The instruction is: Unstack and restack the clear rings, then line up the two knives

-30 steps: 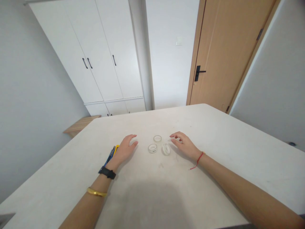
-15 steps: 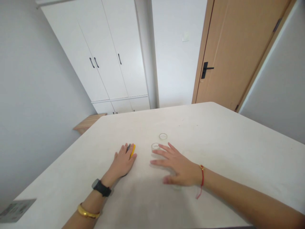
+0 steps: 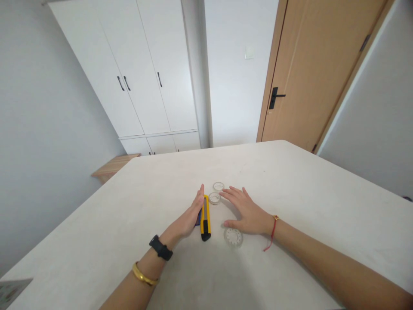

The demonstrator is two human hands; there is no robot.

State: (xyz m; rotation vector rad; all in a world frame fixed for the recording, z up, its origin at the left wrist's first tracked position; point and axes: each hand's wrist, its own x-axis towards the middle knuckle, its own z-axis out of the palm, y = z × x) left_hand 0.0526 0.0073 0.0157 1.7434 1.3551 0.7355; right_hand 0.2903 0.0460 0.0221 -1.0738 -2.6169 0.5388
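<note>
the left hand is lying open and empty just beside a yellow-and-black plastic utility knife on a white table. the right hand is spreading open, gripping nothing, near three clear round rings.

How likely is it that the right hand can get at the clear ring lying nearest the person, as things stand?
Likely yes: the right hand rests just beside the clear ring, with only bare tabletop between them. The yellow utility knife lies further left, not in the way.
</note>
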